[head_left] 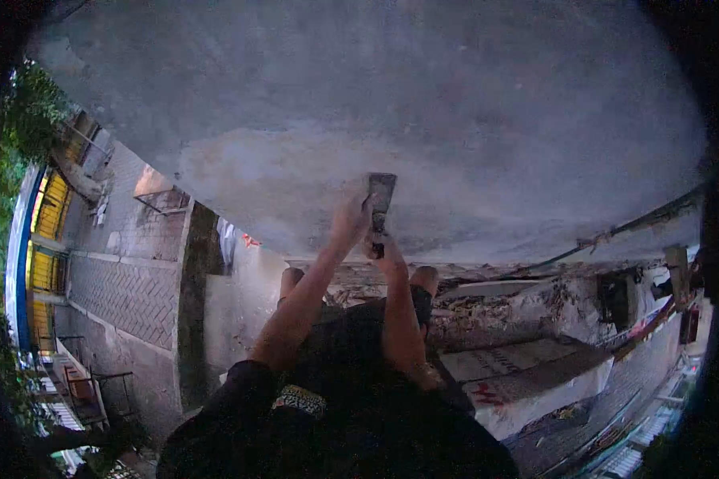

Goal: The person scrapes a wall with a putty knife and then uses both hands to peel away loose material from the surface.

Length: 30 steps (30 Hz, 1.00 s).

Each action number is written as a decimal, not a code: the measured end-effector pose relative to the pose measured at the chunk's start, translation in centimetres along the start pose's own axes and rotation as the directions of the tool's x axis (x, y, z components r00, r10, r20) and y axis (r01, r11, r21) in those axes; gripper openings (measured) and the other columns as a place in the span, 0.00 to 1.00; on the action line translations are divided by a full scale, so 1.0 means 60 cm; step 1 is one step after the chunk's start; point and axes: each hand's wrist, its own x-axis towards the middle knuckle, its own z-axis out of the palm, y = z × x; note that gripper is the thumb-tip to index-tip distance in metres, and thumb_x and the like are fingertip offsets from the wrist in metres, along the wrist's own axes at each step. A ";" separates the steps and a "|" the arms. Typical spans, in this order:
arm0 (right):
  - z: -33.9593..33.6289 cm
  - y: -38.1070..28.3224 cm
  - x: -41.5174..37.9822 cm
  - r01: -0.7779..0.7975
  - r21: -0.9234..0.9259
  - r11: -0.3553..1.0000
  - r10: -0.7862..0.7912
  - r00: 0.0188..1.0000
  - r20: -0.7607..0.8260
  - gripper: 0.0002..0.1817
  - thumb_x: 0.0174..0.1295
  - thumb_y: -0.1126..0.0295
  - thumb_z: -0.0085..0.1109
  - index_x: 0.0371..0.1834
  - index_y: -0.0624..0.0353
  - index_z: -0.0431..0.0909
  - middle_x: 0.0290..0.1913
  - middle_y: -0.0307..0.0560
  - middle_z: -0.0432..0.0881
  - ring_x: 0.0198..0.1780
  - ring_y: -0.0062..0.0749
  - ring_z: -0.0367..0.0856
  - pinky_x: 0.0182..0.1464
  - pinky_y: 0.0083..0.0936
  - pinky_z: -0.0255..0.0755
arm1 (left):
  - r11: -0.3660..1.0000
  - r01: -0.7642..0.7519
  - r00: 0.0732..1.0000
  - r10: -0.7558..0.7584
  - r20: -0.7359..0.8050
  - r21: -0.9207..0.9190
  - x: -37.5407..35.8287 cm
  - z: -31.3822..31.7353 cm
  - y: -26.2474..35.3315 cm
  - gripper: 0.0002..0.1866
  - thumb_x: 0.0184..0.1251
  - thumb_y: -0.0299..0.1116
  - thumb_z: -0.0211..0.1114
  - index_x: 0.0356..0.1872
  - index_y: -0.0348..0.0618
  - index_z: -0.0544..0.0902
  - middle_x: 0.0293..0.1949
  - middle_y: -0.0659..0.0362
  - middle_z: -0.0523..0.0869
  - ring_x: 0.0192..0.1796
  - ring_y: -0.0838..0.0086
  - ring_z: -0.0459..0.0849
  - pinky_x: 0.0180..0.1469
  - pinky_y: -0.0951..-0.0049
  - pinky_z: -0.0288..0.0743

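A scraper with a flat, widening metal blade lies against a large grey plastered wall, its blade pointing up and away from me. My right hand is wrapped round its dark handle, low near the wall's bottom edge. Beside the blade's left edge, my left hand is closed with its fingertips at the metal, gripping the tool higher up. Part of the handle is hidden by my fingers. Around the blade, the wall surface is paler and brownish in patches.
Below the wall runs a strip of rubble and broken pieces. A long pale block with red marks lies at lower right. On the left are a low concrete wall, paved ground and a yellow barred fence.
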 end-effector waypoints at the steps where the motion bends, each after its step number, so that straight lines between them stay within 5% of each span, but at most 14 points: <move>1: -0.009 0.007 0.001 -0.030 0.044 0.999 0.029 0.999 0.039 0.09 0.50 0.64 0.54 0.28 0.56 0.68 0.18 0.37 0.69 0.13 0.20 0.61 0.15 0.17 0.54 | 0.998 0.020 1.000 -0.020 -0.009 0.064 -0.007 0.006 0.001 0.18 0.57 0.44 0.49 0.37 0.38 0.74 0.23 0.43 0.76 0.29 0.50 0.75 0.30 0.60 0.67; 3: -0.013 0.009 0.007 -0.088 0.125 0.988 0.073 0.990 0.124 0.11 0.51 0.61 0.53 0.26 0.56 0.67 0.18 0.37 0.68 0.14 0.22 0.61 0.16 0.19 0.55 | 0.997 0.045 0.999 -0.043 0.028 -0.064 -0.008 0.006 0.006 0.19 0.57 0.45 0.48 0.38 0.38 0.73 0.25 0.43 0.76 0.32 0.50 0.75 0.33 0.61 0.67; 6: 0.067 0.009 -0.017 0.058 0.133 0.989 -0.003 0.923 -0.386 0.15 0.55 0.55 0.46 0.27 0.56 0.66 0.19 0.38 0.68 0.15 0.22 0.61 0.16 0.20 0.55 | 0.990 -0.008 0.999 0.015 0.046 -0.142 -0.004 0.010 0.000 0.20 0.57 0.46 0.47 0.40 0.39 0.72 0.29 0.41 0.75 0.36 0.50 0.74 0.37 0.60 0.66; 9: 0.052 0.024 -0.009 0.207 -0.104 0.973 -0.213 0.976 -0.046 0.19 0.56 0.50 0.38 0.30 0.56 0.67 0.19 0.39 0.69 0.16 0.23 0.63 0.17 0.19 0.56 | 0.910 -0.024 0.999 0.002 -0.053 -0.413 0.004 0.062 -0.076 0.20 0.58 0.46 0.46 0.42 0.39 0.71 0.33 0.40 0.75 0.41 0.50 0.72 0.42 0.60 0.63; 10: 0.050 0.015 -0.006 0.154 0.093 0.984 -0.153 0.988 -0.027 0.20 0.57 0.50 0.37 0.32 0.56 0.67 0.20 0.39 0.70 0.18 0.21 0.65 0.18 0.18 0.57 | 0.904 -0.049 0.997 0.020 -0.073 -0.425 0.007 0.058 -0.083 0.20 0.58 0.46 0.46 0.42 0.39 0.71 0.34 0.40 0.74 0.41 0.51 0.72 0.43 0.60 0.63; 12: 0.095 -0.015 -0.003 0.088 -0.063 0.994 -0.101 0.962 -0.253 0.21 0.59 0.51 0.35 0.45 0.55 0.63 0.37 0.42 0.70 0.34 0.29 0.68 0.33 0.26 0.62 | 0.939 -0.116 0.992 0.094 -0.082 -0.325 0.005 0.023 -0.055 0.20 0.59 0.45 0.45 0.42 0.39 0.71 0.35 0.41 0.74 0.42 0.51 0.72 0.44 0.61 0.62; 13: 0.123 -0.029 -0.018 0.134 -0.073 0.988 -0.147 0.962 -0.229 0.24 0.59 0.50 0.34 0.51 0.54 0.59 0.45 0.44 0.67 0.43 0.31 0.66 0.41 0.28 0.62 | 0.966 -0.146 0.989 0.140 -0.044 -0.214 -0.011 -0.004 -0.009 0.20 0.59 0.45 0.44 0.42 0.40 0.70 0.35 0.42 0.75 0.42 0.51 0.72 0.45 0.61 0.62; 14: 0.151 -0.044 -0.033 0.180 -0.080 0.980 -0.193 0.960 -0.204 0.26 0.59 0.50 0.33 0.57 0.53 0.55 0.53 0.45 0.63 0.52 0.32 0.64 0.49 0.29 0.61 | 0.982 -0.017 1.000 0.018 0.000 -0.186 -0.032 -0.040 0.054 0.14 0.60 0.37 0.46 0.39 0.36 0.71 0.35 0.46 0.76 0.41 0.62 0.74 0.44 0.69 0.65; 17: 0.073 0.009 -0.013 0.135 -0.073 0.988 -0.151 0.933 -0.326 0.26 0.58 0.49 0.35 0.55 0.54 0.57 0.45 0.43 0.70 0.43 0.30 0.70 0.41 0.27 0.66 | 0.945 0.161 0.973 -0.104 0.205 -0.284 -0.013 -0.019 0.020 0.19 0.59 0.44 0.43 0.41 0.39 0.71 0.37 0.44 0.74 0.41 0.51 0.72 0.43 0.62 0.64; 20: 0.096 0.008 -0.035 0.114 -0.043 0.993 -0.122 0.924 -0.362 0.19 0.55 0.49 0.41 0.30 0.54 0.69 0.18 0.37 0.71 0.16 0.21 0.69 0.16 0.18 0.63 | 0.969 -0.019 0.987 0.057 0.148 -0.244 -0.001 0.037 -0.066 0.20 0.59 0.45 0.44 0.42 0.39 0.70 0.36 0.44 0.75 0.40 0.51 0.72 0.40 0.62 0.65; 23: 0.116 -0.034 -0.040 0.122 -0.244 0.962 -0.209 0.905 -0.371 0.19 0.55 0.49 0.41 0.28 0.55 0.70 0.17 0.37 0.70 0.14 0.22 0.68 0.14 0.18 0.61 | 0.989 -0.079 0.996 0.074 -0.046 -0.123 -0.020 0.016 -0.012 0.19 0.59 0.44 0.44 0.41 0.38 0.71 0.35 0.43 0.75 0.40 0.51 0.73 0.39 0.62 0.66; 26: 0.096 -0.027 -0.040 0.154 -0.165 0.974 -0.193 0.947 -0.258 0.19 0.55 0.50 0.42 0.28 0.56 0.70 0.15 0.37 0.70 0.12 0.21 0.67 0.12 0.18 0.59 | 0.877 0.040 0.991 0.026 0.129 -0.479 -0.006 -0.005 0.023 0.17 0.59 0.41 0.48 0.33 0.34 0.73 0.22 0.54 0.74 0.25 0.73 0.73 0.31 0.74 0.66; 29: 0.104 -0.021 -0.049 0.061 -0.072 0.996 -0.085 0.915 -0.393 0.18 0.57 0.50 0.38 0.32 0.54 0.67 0.19 0.36 0.70 0.15 0.19 0.66 0.14 0.17 0.57 | 0.983 -0.064 0.992 0.081 0.093 -0.170 -0.006 0.024 -0.029 0.20 0.58 0.45 0.47 0.37 0.34 0.72 0.30 0.41 0.75 0.36 0.53 0.75 0.36 0.61 0.67; 30: 0.108 -0.030 -0.037 0.072 -0.137 0.988 -0.119 0.921 -0.371 0.18 0.57 0.50 0.38 0.32 0.54 0.67 0.19 0.36 0.70 0.15 0.19 0.66 0.14 0.18 0.57 | 0.988 -0.037 0.994 0.052 0.100 -0.150 0.009 0.019 -0.028 0.21 0.57 0.46 0.48 0.37 0.34 0.72 0.29 0.43 0.75 0.34 0.55 0.75 0.35 0.63 0.67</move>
